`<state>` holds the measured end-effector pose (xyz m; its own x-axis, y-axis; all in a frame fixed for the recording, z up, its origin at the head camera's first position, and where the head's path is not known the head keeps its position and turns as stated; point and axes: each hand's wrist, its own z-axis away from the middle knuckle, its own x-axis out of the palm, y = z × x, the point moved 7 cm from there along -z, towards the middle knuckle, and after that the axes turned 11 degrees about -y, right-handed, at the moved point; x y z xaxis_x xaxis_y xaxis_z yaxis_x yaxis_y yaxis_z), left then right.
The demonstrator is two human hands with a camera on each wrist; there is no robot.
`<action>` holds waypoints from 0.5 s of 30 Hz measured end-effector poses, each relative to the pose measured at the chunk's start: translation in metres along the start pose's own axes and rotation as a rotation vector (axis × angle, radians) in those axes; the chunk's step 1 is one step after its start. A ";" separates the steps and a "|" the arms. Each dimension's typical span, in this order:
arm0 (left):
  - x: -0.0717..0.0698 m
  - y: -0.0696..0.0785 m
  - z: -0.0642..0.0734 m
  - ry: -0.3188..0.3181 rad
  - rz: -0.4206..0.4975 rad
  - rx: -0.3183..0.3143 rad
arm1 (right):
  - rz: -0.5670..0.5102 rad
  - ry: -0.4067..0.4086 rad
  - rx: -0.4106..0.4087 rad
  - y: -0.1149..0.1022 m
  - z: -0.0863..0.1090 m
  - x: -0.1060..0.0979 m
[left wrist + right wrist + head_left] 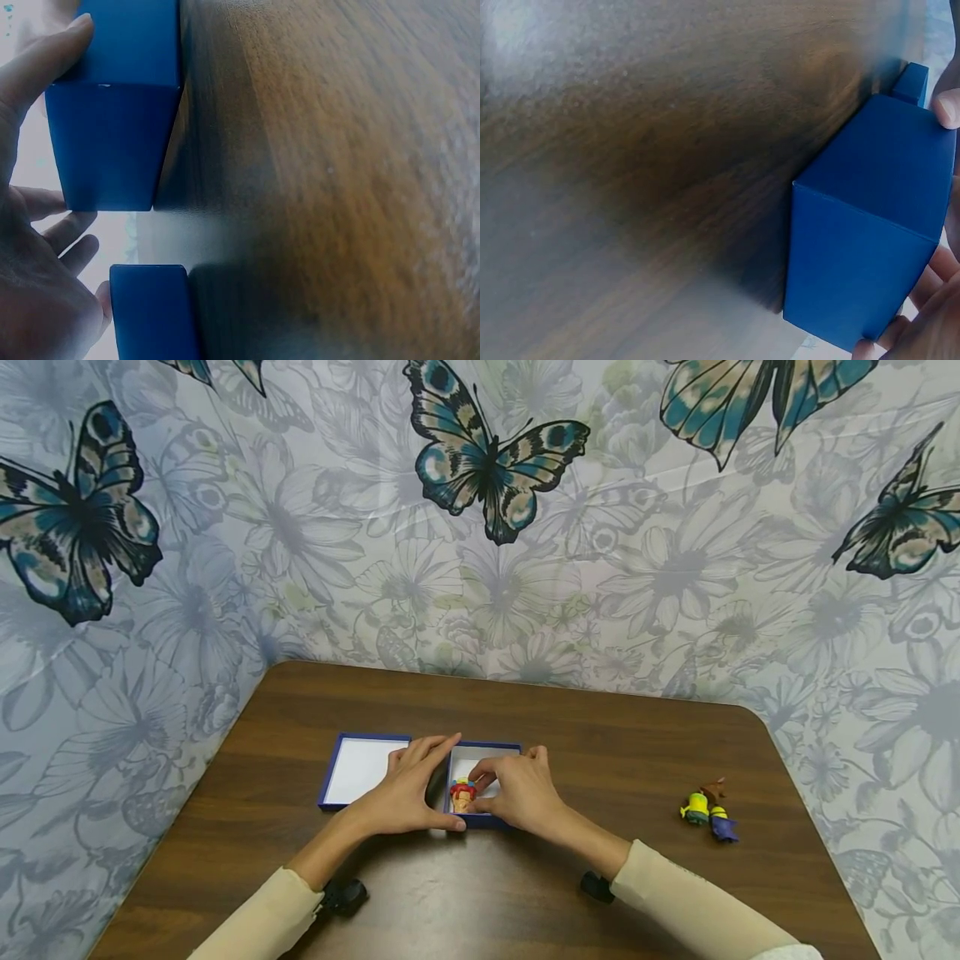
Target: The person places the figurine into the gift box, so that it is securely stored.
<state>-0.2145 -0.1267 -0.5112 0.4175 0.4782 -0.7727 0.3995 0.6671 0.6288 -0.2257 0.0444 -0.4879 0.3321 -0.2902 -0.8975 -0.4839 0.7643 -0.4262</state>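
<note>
A blue open box [486, 747] with a white inside stands on the table between the hands. A toy figure [462, 793] in red and yellow lies in its left part. My left hand [405, 789] grips the box at its left end, thumb on the front wall [120, 45] and forefinger up by the back corner. My right hand [528, 793] reaches over the right end, forefinger and thumb at the figure. In the right wrist view its thumb [946, 110] lies on the front rim and other fingertips [864, 349] touch the right wall. The palm hides the box's right part.
A blue-edged lid [367, 768], white inside, lies left of the box, partly behind the left hand. Toward the table's right side lie small toys: a yellow-green one [695, 810], a purple-and-yellow one [723, 827] and a brown piece [715, 788]. A butterfly-print cloth [525, 610] hangs behind the table.
</note>
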 end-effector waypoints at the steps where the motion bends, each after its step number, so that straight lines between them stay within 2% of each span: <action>1: 0.000 0.000 0.000 -0.001 0.000 0.000 | -0.004 -0.004 -0.001 0.000 0.000 0.001; 15: 0.001 -0.001 0.000 -0.005 -0.013 -0.004 | -0.100 -0.069 -0.033 0.003 0.001 -0.003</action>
<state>-0.2146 -0.1266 -0.5127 0.4165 0.4666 -0.7803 0.4018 0.6755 0.6183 -0.2273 0.0477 -0.4865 0.4343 -0.3232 -0.8408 -0.4714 0.7138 -0.5179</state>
